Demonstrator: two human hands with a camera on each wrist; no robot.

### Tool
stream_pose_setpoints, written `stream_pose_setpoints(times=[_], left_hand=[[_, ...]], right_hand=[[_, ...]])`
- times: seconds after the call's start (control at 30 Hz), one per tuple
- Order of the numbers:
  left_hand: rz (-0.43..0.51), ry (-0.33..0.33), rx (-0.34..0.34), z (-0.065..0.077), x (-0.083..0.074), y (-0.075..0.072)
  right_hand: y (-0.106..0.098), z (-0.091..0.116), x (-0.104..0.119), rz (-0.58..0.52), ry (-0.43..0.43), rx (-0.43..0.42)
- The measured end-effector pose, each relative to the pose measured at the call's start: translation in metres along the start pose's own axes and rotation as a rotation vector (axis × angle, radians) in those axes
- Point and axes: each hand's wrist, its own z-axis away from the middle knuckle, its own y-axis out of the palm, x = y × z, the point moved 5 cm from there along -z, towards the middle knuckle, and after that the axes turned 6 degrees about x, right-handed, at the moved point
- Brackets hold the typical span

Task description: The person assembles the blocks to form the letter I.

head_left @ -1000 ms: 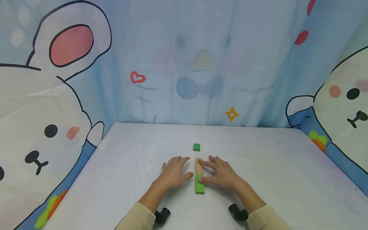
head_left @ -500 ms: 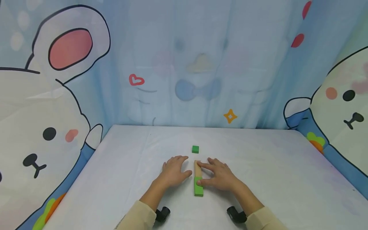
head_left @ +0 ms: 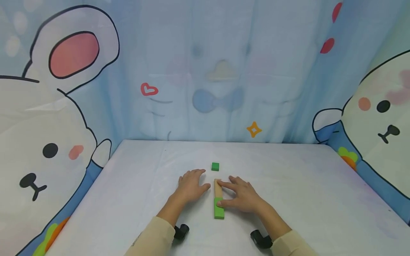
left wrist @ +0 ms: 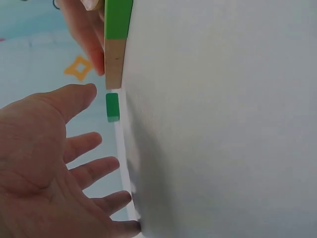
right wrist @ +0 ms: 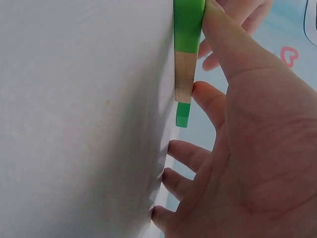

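Observation:
A bright green block [head_left: 219, 209] and a plain wooden block [head_left: 218, 188] lie end to end in a line on the white table. My right hand [head_left: 241, 195] rests over them from the right, thumb on the green block and index fingertip on the wooden one. In the right wrist view its other fingertips [right wrist: 171, 184] reach down to the tabletop. My left hand [head_left: 189, 186] hovers just left of the blocks with fingers spread, holding nothing; its thumb [left wrist: 81, 96] points toward the wooden block. Beyond the row sits a small darker green cube [head_left: 215, 166].
The white cloth-covered table [head_left: 288, 185] runs back to a blue curtain [head_left: 179, 42] printed with cartoon animals. A black wrist-worn device [head_left: 261, 239] sits by the right sleeve, another [head_left: 181, 232] by the left sleeve.
My left hand has shifted slightly forward, away from me. The right hand keeps its touch on the two blocks, which stay in line; the head view has drifted a little.

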Motion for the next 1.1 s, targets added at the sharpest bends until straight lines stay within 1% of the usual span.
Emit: stream_pose_setpoints(times=[0.3, 0.47, 0.57, 0.7, 0.97, 1.1], left_hand=[[-0.016, -0.005, -0.017, -0.012, 0.001, 0.0], [-0.064, -0.045, -0.012, -0.019, 0.003, 0.001], [-0.081, -0.068, -0.003, -0.022, 0.003, 0.0], [-0.091, -0.082, 0.002, -0.024, 0.002, -0.001], [-0.095, -0.091, 0.001, -0.029, 0.001, -0.001], [-0.086, -0.079, -0.003, -0.032, 0.0, -0.001]], right_hand=[[0.0, 0.0, -0.002, 0.005, -0.012, -0.01], [0.0, 0.0, -0.001, -0.003, -0.012, -0.009], [0.001, 0.0, -0.001, -0.003, -0.011, -0.011], [0.001, 0.001, 0.0, -0.005, -0.012, -0.015], [0.001, 0.001, -0.001, -0.025, -0.011, -0.012], [0.0, 0.002, -0.002, -0.028, 0.007, -0.01]])
